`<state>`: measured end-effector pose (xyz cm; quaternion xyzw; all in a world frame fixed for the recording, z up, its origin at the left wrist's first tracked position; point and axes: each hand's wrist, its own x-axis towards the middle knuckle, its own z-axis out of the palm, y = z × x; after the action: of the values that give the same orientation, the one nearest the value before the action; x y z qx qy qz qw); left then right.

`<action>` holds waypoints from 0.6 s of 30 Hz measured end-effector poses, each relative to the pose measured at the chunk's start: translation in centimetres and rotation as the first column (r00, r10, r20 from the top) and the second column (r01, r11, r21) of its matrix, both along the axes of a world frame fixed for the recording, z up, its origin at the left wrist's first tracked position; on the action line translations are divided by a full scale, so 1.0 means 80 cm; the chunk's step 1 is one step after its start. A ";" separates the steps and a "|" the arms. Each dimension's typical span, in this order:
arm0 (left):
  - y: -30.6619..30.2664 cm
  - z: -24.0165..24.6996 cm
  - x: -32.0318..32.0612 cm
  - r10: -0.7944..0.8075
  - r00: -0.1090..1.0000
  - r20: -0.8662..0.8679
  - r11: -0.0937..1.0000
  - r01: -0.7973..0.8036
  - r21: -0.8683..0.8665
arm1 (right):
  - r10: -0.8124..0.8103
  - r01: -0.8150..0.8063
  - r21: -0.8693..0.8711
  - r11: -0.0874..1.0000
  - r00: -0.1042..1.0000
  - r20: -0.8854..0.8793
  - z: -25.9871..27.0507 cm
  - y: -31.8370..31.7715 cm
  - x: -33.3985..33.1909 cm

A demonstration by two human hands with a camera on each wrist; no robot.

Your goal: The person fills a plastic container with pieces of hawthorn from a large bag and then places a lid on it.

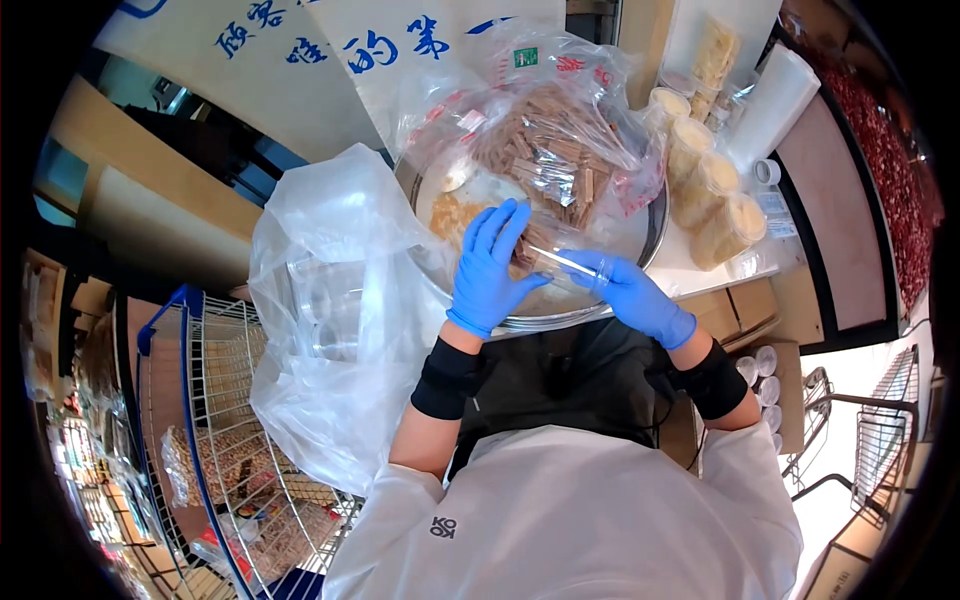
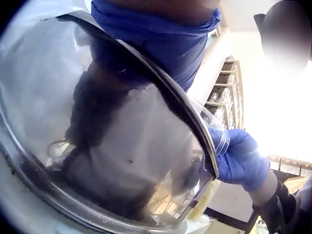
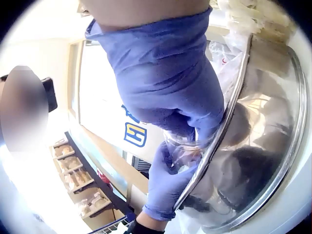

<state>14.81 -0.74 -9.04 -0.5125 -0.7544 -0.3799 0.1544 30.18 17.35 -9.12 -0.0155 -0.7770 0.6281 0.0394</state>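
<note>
Right hand [image 1: 625, 290]: my fingers curl round a clear cup [image 1: 548, 262], tipped sideways.
Left hand [image 1: 490, 265]: flat, fingers straight against the cup's mouth.
Cup: above the bowl's [image 1: 560, 318] near rim; spills, I judge, would land inside.
Beyond: bag of sticks [image 1: 545, 140] fills the bowl.
Sides: clear bag [image 1: 330, 300] left, jars [image 1: 715, 200] right; room only toward me.
</note>
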 end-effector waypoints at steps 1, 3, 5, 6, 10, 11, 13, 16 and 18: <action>-0.001 0.001 0.000 -0.016 1.000 -0.008 1.000 0.016 -0.005 | 0.055 -0.052 -0.081 0.995 0.998 0.037 0.009 0.002 -0.001; -0.001 0.005 0.000 -0.049 0.999 -0.009 0.999 0.049 -0.010 | 0.116 -0.104 -0.156 0.982 0.991 0.073 0.012 0.007 -0.003; 0.000 0.008 0.001 -0.079 0.997 -0.013 0.997 0.079 -0.014 | 0.220 -0.200 -0.861 0.467 0.970 -0.106 -0.001 0.016 -0.008; 0.000 0.008 0.000 -0.093 0.996 0.009 0.995 0.093 -0.022 | 0.229 -0.203 -0.858 0.473 0.968 -0.103 -0.003 0.017 -0.009; -0.002 0.008 0.000 -0.083 0.995 0.048 0.996 0.084 -0.019 | 0.174 -0.182 -0.823 0.538 0.979 -0.103 -0.005 0.010 -0.009; -0.002 0.006 0.000 -0.076 0.996 0.050 0.997 0.077 -0.014 | 0.125 -0.142 -0.805 0.576 0.989 -0.084 -0.003 0.007 -0.009; -0.002 0.002 0.001 -0.063 0.996 0.070 0.998 0.064 -0.004 | 0.073 -0.071 -0.718 0.693 0.997 -0.028 0.003 -0.004 -0.006; -0.002 0.001 0.000 -0.060 0.994 0.091 0.998 0.060 0.007 | -0.014 0.029 -0.434 0.900 0.999 0.037 0.020 -0.013 -0.001; -0.004 0.002 -0.001 -0.061 0.992 0.109 0.998 0.060 0.012 | -0.038 0.049 -0.235 0.971 0.998 0.054 0.021 -0.014 0.003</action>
<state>14.71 -1.04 -8.89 -0.5130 -0.7440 -0.4154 0.1033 30.41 16.26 -7.48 -0.0525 -0.6970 0.7145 0.0320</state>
